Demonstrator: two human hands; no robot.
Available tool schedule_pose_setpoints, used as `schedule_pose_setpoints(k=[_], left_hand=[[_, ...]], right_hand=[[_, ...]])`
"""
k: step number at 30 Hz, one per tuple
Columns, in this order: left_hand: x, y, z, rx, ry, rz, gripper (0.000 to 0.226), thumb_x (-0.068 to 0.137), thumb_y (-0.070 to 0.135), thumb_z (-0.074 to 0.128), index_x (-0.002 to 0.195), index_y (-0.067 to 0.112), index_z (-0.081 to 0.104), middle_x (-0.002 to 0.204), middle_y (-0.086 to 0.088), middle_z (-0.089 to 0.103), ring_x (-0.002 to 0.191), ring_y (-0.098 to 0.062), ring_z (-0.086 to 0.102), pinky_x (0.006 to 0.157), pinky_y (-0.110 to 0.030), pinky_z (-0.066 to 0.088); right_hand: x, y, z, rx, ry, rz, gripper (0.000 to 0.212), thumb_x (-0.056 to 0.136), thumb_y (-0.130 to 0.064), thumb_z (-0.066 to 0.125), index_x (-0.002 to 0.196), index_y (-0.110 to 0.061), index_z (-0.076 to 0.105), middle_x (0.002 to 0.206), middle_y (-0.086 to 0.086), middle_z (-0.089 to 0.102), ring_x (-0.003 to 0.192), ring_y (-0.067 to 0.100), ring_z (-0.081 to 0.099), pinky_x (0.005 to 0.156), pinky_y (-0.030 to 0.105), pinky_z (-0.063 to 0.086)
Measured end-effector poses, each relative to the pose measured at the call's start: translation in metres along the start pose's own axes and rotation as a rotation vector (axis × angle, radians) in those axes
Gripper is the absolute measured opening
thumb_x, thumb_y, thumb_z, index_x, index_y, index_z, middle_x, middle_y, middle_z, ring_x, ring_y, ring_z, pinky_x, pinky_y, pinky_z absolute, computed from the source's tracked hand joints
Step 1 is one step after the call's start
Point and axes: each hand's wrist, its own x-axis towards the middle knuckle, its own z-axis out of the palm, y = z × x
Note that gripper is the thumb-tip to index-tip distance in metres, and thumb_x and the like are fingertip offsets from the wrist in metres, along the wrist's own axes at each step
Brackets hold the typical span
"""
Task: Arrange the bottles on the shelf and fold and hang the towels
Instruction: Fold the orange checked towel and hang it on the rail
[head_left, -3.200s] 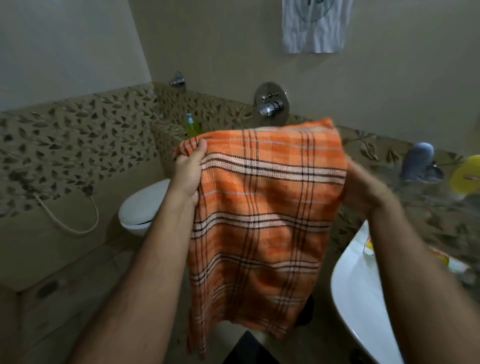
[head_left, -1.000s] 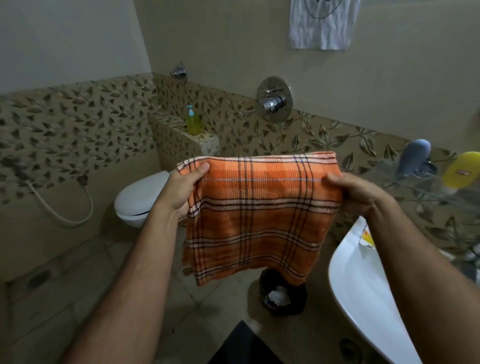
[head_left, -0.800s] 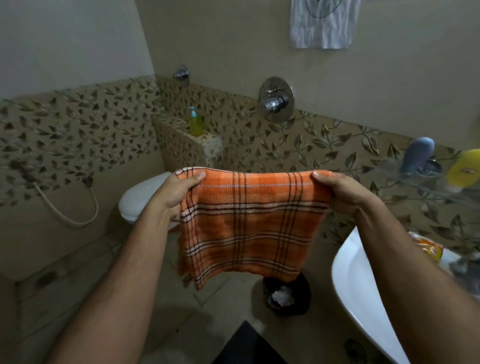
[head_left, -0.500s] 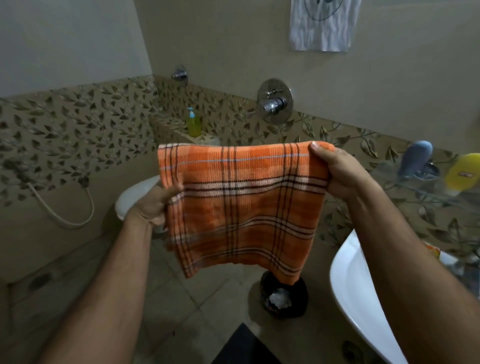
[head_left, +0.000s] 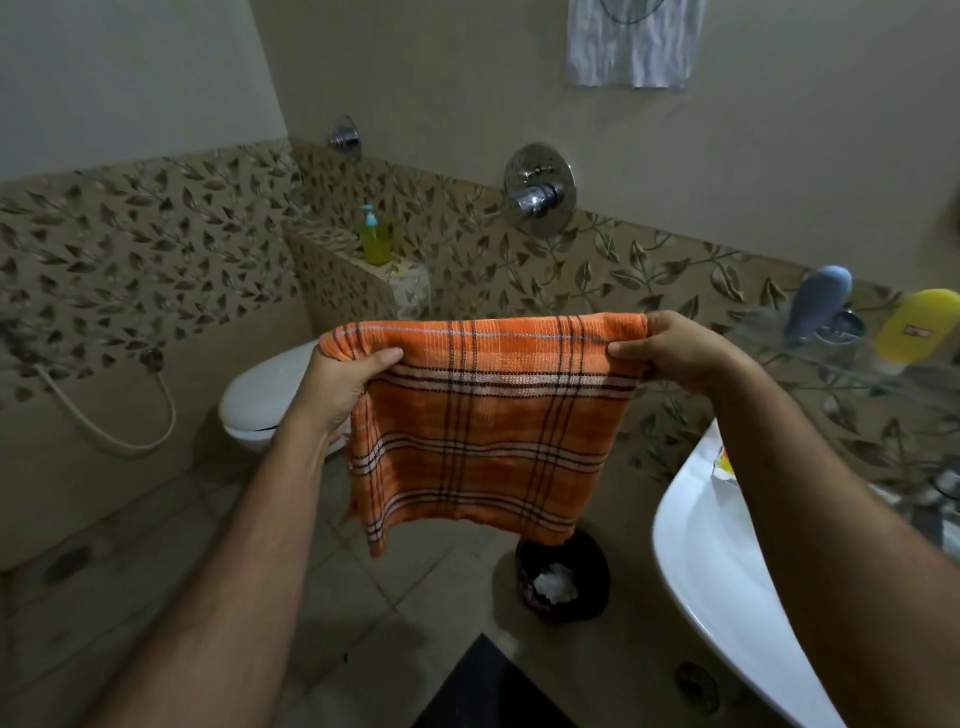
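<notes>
An orange plaid towel (head_left: 483, 431), folded, hangs in the air in front of me. My left hand (head_left: 337, 384) grips its upper left corner and my right hand (head_left: 675, 353) grips its upper right corner, stretching the top edge level. A white towel (head_left: 631, 47) hangs on the wall at the top. On the glass shelf (head_left: 831, 374) at the right lie a grey-blue bottle (head_left: 818, 306) and a yellow bottle (head_left: 917, 325). A green pump bottle (head_left: 375, 236) stands on the tiled ledge in the corner.
A white sink (head_left: 727, 597) juts in at the lower right. A white toilet (head_left: 265, 395) sits at the left wall, with a spray hose (head_left: 104, 421) beside it. A black bin (head_left: 563, 577) stands on the floor below the towel. A chrome tap (head_left: 537, 192) is on the wall.
The towel has gone from a long hang to a shorter folded one. In the last half second my left hand came up from the side edge to the top left corner.
</notes>
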Motion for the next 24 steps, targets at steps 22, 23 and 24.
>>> schedule_pose_setpoints(k=[22, 23, 24], left_hand=[[-0.025, -0.009, 0.025, 0.384, 0.685, 0.225, 0.073, 0.063, 0.031, 0.085, 0.121, 0.005, 0.049, 0.122, -0.018, 0.053, 0.108, -0.024, 0.054, 0.096, -0.024, 0.041], [-0.026, -0.011, 0.023, 0.405, 0.687, 0.259, 0.070, 0.066, 0.023, 0.085, 0.121, 0.001, 0.047, 0.121, -0.020, 0.050, 0.109, -0.027, 0.053, 0.094, -0.022, 0.039], [-0.027, -0.014, 0.020, 0.414, 0.685, 0.291, 0.070, 0.067, 0.022, 0.084, 0.121, -0.001, 0.045, 0.121, -0.022, 0.049, 0.109, -0.030, 0.052, 0.095, -0.025, 0.040]], right_hand=[[-0.001, -0.009, 0.031, 0.226, 0.363, -0.315, 0.018, 0.099, -0.021, 0.054, 0.112, -0.020, 0.067, 0.108, 0.004, 0.071, 0.101, 0.018, 0.069, 0.089, 0.039, 0.057], [-0.001, -0.010, 0.032, 0.234, 0.357, -0.319, 0.018, 0.099, -0.020, 0.054, 0.111, -0.020, 0.066, 0.107, 0.004, 0.072, 0.100, 0.019, 0.069, 0.090, 0.040, 0.057], [-0.001, -0.010, 0.032, 0.244, 0.348, -0.328, 0.017, 0.099, -0.019, 0.053, 0.110, -0.020, 0.066, 0.106, 0.004, 0.072, 0.099, 0.019, 0.069, 0.090, 0.040, 0.057]])
